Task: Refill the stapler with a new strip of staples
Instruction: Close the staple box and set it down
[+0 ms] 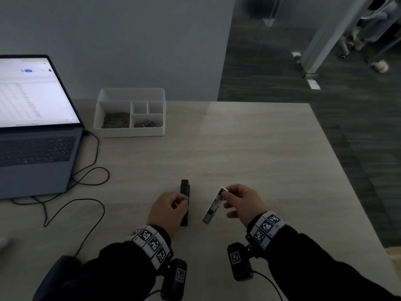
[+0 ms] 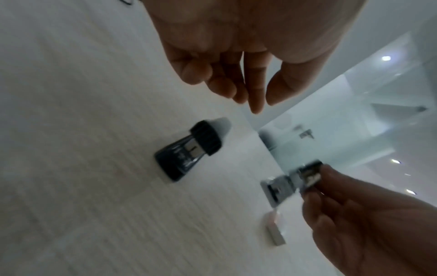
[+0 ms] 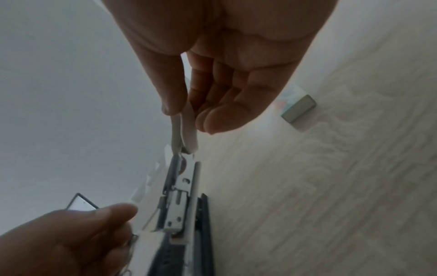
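Note:
The stapler is in two parts. Its black part (image 1: 184, 192) (image 2: 187, 155) (image 3: 205, 233) lies flat on the table. My left hand (image 1: 180, 203) (image 2: 248, 97) hovers at its left side with loosely curled fingers and holds nothing. My right hand (image 1: 225, 195) (image 3: 184, 117) pinches the white end of the white and metal magazine part (image 1: 213, 207) (image 2: 279, 188) (image 3: 179, 205), which hangs tilted above the table to the right of the black part. A small staple box (image 2: 275, 231) (image 3: 299, 110) lies on the table under my right hand.
An open laptop (image 1: 32, 127) stands at the left, its black cable (image 1: 91, 177) looping over the table towards me. A white divided tray (image 1: 130, 132) with small metal and coloured clips sits at the back. The table's right edge (image 1: 347, 181) drops to dark floor.

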